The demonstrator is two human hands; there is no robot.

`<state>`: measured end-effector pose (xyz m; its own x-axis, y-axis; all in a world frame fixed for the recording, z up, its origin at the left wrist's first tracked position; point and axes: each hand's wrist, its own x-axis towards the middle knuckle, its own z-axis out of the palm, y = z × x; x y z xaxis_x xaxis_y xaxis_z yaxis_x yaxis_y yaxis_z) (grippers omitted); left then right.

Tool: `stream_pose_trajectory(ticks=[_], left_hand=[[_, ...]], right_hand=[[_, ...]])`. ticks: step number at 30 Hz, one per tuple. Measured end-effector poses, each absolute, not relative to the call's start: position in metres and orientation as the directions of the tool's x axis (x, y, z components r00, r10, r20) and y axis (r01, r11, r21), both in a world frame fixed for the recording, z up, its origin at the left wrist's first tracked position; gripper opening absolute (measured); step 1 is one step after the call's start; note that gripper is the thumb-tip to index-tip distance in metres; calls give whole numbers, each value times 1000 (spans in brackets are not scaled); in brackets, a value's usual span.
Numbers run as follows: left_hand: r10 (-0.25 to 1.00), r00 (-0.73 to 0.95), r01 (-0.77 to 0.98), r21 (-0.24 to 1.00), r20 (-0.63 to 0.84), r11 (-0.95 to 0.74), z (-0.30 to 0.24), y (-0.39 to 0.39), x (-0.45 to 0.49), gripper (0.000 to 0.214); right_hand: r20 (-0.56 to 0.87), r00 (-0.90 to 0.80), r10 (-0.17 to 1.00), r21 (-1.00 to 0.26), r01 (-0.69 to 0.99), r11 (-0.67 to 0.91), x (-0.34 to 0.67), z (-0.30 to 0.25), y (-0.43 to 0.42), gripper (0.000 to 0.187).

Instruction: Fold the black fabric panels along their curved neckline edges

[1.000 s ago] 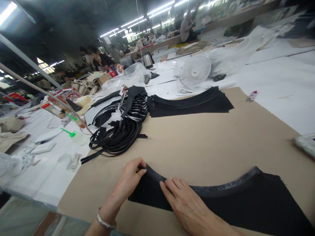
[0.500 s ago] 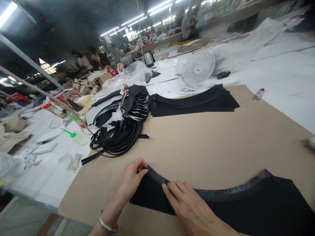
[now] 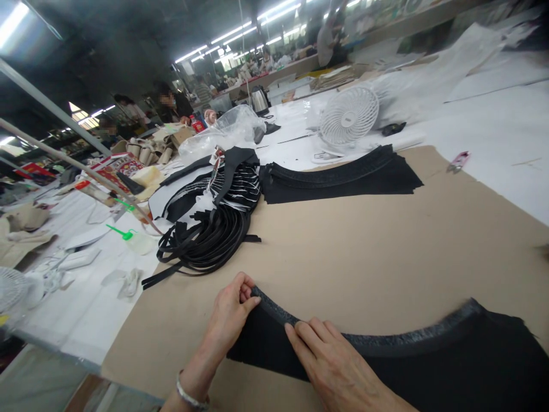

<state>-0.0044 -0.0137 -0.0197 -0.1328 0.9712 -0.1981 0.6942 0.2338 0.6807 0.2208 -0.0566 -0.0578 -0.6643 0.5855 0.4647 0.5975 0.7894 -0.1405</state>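
Note:
A curved black fabric piece (image 3: 407, 366) with a grey textured top edge lies on brown cardboard (image 3: 364, 252) near me. My left hand (image 3: 229, 315) pinches the left end of that edge between thumb and fingers. My right hand (image 3: 330, 366) lies on the fabric just to the right, fingers stretched flat and pressing along the edge. A silver bracelet (image 3: 189, 396) circles my left wrist.
A coil of black strips (image 3: 206, 240) sits beyond my left hand, with striped pieces (image 3: 240, 186) and a stack of black curved pieces (image 3: 338, 177) behind. A white fan (image 3: 348, 116), a plastic bag (image 3: 223, 134) and green-capped bottles (image 3: 128, 234) stand further off. Other people work in the background.
The view has drifted slightly, so the table's things sit a little further right. My left fingers have curled tighter on the fabric's end. My right hand stays flat on the edge.

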Motion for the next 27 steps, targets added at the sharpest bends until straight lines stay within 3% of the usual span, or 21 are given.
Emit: stream_pose_trajectory(ticks=[6,11,14,20,23,27], left_hand=[[979,-162,734,648,-123,202,-25,-16,-8,18],[982,-181,800,590,58,113,-27,-25,-1,19],[980,-96,829,559,177,-19,-35,-35,4,3],[939,81,874,428,335,-228,-54,-61,1,25],[924,166,922,279,344,-269,-49,-67,-1,30],[948,139,935,277,288,-221,-38,-63,4,25]], right_hand=[[448,-680,580,-118,598,793,219,-60,-56,50],[485,-657,577,-133,597,791,218,-61,-55,50],[494,-645,583,-135,605,785,217,-61,-55,51],[492,-649,580,-119,610,783,220,-58,-57,51],[505,-637,582,-122,616,779,219,-59,-57,51],[531,-634,562,-77,624,777,216,-61,-58,50]])
